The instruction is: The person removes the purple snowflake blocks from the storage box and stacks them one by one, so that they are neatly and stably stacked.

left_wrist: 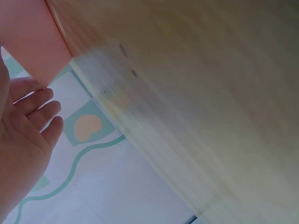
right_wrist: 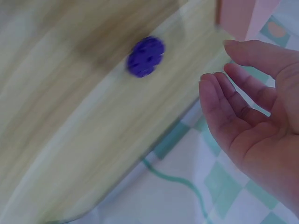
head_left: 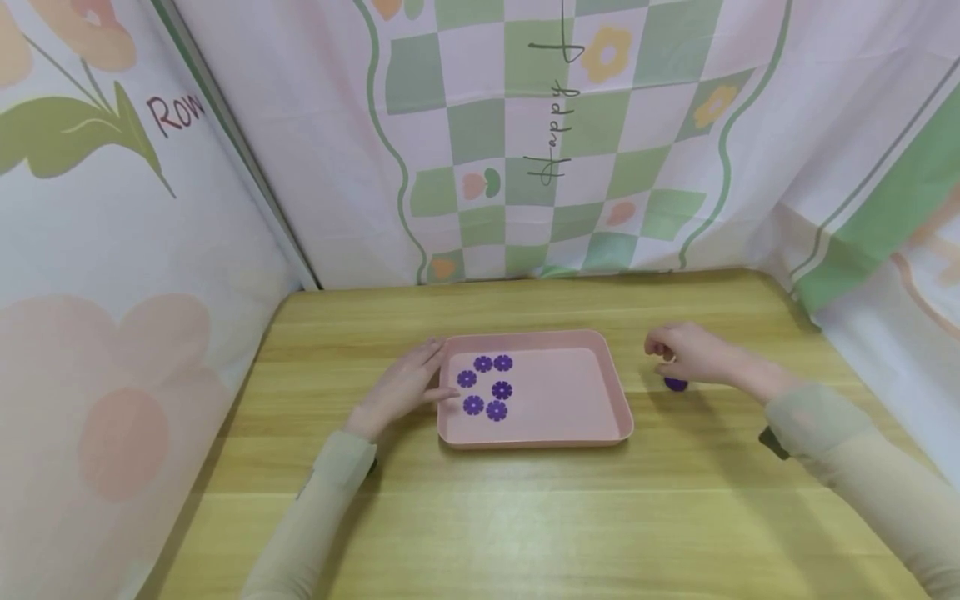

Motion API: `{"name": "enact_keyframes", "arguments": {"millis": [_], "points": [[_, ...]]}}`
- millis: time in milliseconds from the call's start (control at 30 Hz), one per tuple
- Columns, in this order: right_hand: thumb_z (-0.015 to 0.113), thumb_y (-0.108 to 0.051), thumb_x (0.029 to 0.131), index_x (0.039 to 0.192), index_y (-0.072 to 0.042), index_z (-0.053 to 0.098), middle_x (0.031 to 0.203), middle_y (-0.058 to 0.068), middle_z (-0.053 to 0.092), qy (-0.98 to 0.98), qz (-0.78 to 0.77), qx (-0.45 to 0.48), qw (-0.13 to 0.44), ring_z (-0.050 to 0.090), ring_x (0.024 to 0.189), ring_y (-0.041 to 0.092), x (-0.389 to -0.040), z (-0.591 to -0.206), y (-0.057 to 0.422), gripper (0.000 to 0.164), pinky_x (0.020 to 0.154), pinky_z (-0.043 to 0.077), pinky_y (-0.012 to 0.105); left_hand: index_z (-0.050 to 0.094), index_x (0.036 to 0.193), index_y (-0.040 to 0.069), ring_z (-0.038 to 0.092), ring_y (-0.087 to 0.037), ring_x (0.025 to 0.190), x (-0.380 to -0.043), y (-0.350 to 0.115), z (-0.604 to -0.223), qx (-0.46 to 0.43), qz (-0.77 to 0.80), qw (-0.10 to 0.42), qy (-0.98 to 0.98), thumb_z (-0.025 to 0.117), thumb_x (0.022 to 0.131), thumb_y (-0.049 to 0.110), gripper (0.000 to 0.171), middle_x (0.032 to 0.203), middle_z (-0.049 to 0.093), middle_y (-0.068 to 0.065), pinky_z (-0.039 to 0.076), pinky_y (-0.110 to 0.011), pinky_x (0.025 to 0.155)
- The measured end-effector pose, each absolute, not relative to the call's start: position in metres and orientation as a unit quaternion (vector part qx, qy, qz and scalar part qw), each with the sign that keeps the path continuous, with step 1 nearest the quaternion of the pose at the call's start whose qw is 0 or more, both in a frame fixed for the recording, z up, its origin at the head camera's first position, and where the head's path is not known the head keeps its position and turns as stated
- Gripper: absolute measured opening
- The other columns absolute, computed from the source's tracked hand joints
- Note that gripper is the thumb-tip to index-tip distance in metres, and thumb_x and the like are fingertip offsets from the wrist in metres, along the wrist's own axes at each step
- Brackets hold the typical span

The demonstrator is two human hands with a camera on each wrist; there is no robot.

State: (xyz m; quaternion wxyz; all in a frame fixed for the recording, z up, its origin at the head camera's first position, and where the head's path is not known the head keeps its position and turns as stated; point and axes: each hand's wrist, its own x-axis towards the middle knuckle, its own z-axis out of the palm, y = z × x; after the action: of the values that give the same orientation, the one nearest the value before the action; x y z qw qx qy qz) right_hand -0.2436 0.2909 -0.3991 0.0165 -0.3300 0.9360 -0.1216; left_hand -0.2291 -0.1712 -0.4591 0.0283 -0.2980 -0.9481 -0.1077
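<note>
A shallow pink tray (head_left: 555, 392) lies on the wooden table, with several purple notched plastic discs (head_left: 502, 389) flat in its left half. At the tray's left edge is my left hand (head_left: 401, 387), its fingers extended along the outside and the thumb reaching over the rim. In the left wrist view, the left fingers (left_wrist: 44, 109) lie beside the tray's corner (left_wrist: 39, 42). To the right of the tray hovers my right hand (head_left: 693, 354), fingers loosely bent and holding nothing. Under it one purple notched disc (right_wrist: 146, 57) lies on the table, apart from the right fingers (right_wrist: 215, 100).
The wooden table (head_left: 480, 525) runs back to a patterned curtain (head_left: 525, 133). Another printed cloth (head_left: 112, 333) hangs along the left side, and a further one (head_left: 885, 225) along the right.
</note>
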Motion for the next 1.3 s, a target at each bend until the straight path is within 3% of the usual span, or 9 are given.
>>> {"name": "enact_keyframes", "arguments": {"millis": [500,767,933,1300], "points": [[0.074,0.0,0.08,0.091,-0.001,0.066,0.086,0.01,0.068,0.912,-0.165,-0.374,0.011,0.065,0.075,0.018,-0.245,-0.393,0.236,0.013,0.064,0.06,0.028,0.032,0.152,-0.001,0.036,-0.036,0.147,-0.229,-0.172,-0.459,-0.301,-0.107,0.034,-0.947,0.06,0.09,0.058,0.09,0.157,0.036,-0.023,0.032,-0.052,0.123],[0.068,0.003,0.082,0.1,0.003,0.066,0.096,0.016,0.07,0.909,-0.192,-0.362,0.076,0.067,0.084,0.022,-0.251,-0.396,0.21,0.018,0.072,0.061,0.033,0.031,0.152,-0.001,0.035,-0.037,0.147,-0.228,-0.171,-0.458,-0.3,-0.112,0.028,-0.947,0.062,0.09,0.056,0.089,0.158,0.035,-0.023,0.031,-0.053,0.123],[0.067,0.005,0.081,0.099,0.003,0.066,0.095,0.017,0.07,0.9,-0.197,-0.377,0.09,0.068,0.084,0.023,-0.259,-0.404,0.196,0.017,0.074,0.062,0.032,0.031,0.153,-0.001,0.036,-0.036,0.147,-0.229,-0.172,-0.458,-0.301,-0.104,0.031,-0.947,0.061,0.09,0.057,0.091,0.157,0.036,-0.023,0.031,-0.052,0.123],[0.072,-0.007,0.086,0.104,0.0,0.066,0.099,0.014,0.071,0.892,-0.21,-0.383,0.118,0.068,0.09,0.022,-0.264,-0.414,0.169,0.019,0.082,0.062,0.035,0.03,0.153,0.0,0.036,-0.036,0.147,-0.23,-0.171,-0.46,-0.298,-0.108,0.03,-0.948,0.063,0.089,0.055,0.091,0.157,0.036,-0.023,0.031,-0.052,0.123]]}}
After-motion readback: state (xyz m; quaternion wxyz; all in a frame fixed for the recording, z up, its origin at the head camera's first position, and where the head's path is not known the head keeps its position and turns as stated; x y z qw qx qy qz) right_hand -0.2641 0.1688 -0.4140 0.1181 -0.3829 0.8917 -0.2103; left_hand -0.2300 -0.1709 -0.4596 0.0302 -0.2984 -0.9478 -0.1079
